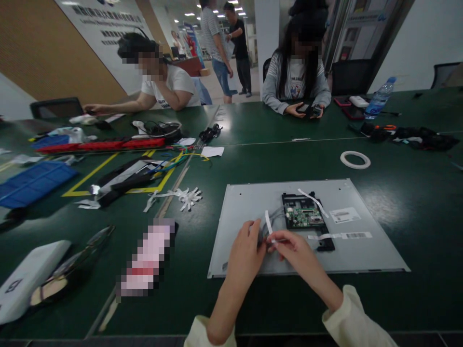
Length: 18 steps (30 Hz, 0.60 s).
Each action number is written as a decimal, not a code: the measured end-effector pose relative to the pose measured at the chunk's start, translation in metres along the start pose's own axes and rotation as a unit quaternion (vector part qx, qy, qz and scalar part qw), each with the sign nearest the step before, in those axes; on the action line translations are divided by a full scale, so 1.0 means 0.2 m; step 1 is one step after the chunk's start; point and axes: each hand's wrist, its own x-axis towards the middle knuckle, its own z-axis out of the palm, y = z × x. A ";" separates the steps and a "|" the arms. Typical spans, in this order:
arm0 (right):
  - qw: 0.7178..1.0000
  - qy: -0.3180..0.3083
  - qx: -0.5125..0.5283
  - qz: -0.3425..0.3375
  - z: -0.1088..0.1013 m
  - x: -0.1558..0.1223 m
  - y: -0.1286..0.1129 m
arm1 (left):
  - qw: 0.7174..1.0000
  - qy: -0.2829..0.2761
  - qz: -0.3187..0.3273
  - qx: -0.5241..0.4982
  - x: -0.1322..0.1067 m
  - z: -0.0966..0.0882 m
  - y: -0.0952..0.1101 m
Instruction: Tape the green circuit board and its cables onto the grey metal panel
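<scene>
A grey metal panel [253, 202] lies flat on the green table, with a green circuit board [303, 217] in a black frame near its middle. My left hand [248, 248] and my right hand [291, 246] meet over the panel's near left part, both closed in a pinch. Between the fingertips stands a thin white strip of tape [268, 224], beside grey wires leading to the board. More white tape strips [340, 236] lie across the panel to the right of the board.
A white tape roll [355, 159] lies beyond the panel at the right. Cut tape pieces [186, 196], cables, a red bar [97, 144] and a blue tray [32, 182] crowd the left. Two seated people work at the far side; a water bottle [379, 99] stands far right.
</scene>
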 end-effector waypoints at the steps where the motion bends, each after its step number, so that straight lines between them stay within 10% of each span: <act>1: 0.999 -0.004 0.025 0.021 0.00 0.00 0.00 | 1.000 0.004 0.005 -0.012 0.00 0.00 -0.01; 18: 0.983 0.008 0.158 0.093 0.07 -0.03 -0.07 | 0.998 0.042 0.020 -0.036 -0.01 0.01 -0.05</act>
